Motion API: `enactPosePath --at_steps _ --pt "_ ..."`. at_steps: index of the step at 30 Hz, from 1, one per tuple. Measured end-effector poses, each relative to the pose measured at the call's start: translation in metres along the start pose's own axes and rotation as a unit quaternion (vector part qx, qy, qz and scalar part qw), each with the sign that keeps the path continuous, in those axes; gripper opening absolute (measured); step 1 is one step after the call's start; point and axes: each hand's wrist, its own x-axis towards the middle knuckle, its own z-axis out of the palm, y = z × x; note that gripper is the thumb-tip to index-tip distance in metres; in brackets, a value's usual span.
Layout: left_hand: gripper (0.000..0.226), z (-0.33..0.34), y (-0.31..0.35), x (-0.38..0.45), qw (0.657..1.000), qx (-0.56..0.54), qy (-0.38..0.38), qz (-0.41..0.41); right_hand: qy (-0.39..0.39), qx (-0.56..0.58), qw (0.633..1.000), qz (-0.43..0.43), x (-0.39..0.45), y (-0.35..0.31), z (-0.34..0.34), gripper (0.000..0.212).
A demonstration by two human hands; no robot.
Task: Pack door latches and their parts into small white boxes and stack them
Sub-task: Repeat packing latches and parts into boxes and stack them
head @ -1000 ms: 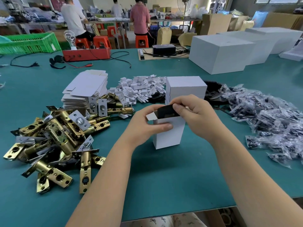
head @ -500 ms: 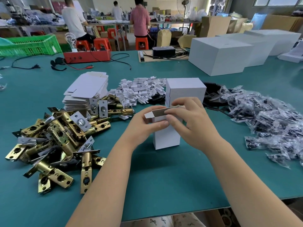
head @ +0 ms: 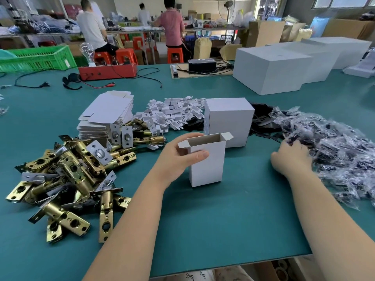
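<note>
Both forearms are bare from the lower edge of the view up to the wrists, with no sleeves, watch, bracelet or gloves showing. The left hand (head: 178,157) and the right hand (head: 292,161) are bare too, and no rings show on the fingers in view. The left thumbnail is short and unpainted. At the bottom edge, pale fabric printed with small dark bows covers the lap.

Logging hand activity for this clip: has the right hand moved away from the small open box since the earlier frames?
Yes. The right hand has left the open box and moved rightward to the pile of plastic bags; the left hand holds the box upright.
</note>
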Motion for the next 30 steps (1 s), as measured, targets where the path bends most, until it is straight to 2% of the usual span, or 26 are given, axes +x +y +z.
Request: enactPosePath --at_steps 5,8,12,16,19,21,25,27,30 --pt "0.035 0.001 0.001 -0.001 1.000 -0.002 -0.009 0.002 0.077 0.037 0.994 -0.061 -0.001 -0.001 0.009 0.047" --pt "0.036 0.001 0.001 -0.001 1.000 0.001 -0.012 0.006 0.094 0.134 0.986 -0.043 -0.004 0.001 0.012 0.042" --pt "0.036 0.001 0.001 -0.001 1.000 0.007 -0.011 0.007 0.090 0.160 0.983 -0.028 -0.003 0.004 0.013 0.025" --pt "0.037 0.001 0.001 -0.002 1.000 -0.001 -0.010 0.001 0.071 0.153 0.985 -0.038 -0.002 0.007 0.012 0.028" --pt "0.040 0.000 0.000 -0.002 1.000 -0.012 -0.020 -0.011 0.110 0.177 0.975 -0.071 -0.003 0.007 0.009 0.026" --pt "0.042 0.000 0.001 -0.002 0.999 -0.016 -0.036 -0.017 0.160 0.258 0.948 -0.091 -0.010 0.004 0.003 0.021" --pt "0.048 -0.002 0.003 -0.003 0.998 -0.019 -0.056 -0.018 0.208 0.456 0.847 -0.177 -0.038 -0.009 -0.016 0.016" --pt "0.048 -0.003 0.003 -0.004 0.998 -0.022 -0.061 -0.018 0.202 0.501 0.810 -0.227 -0.056 -0.021 -0.028 0.017" --pt "0.047 -0.002 0.002 -0.003 0.998 -0.022 -0.053 -0.022 0.138 0.523 0.779 -0.318 -0.084 -0.045 -0.043 0.017"
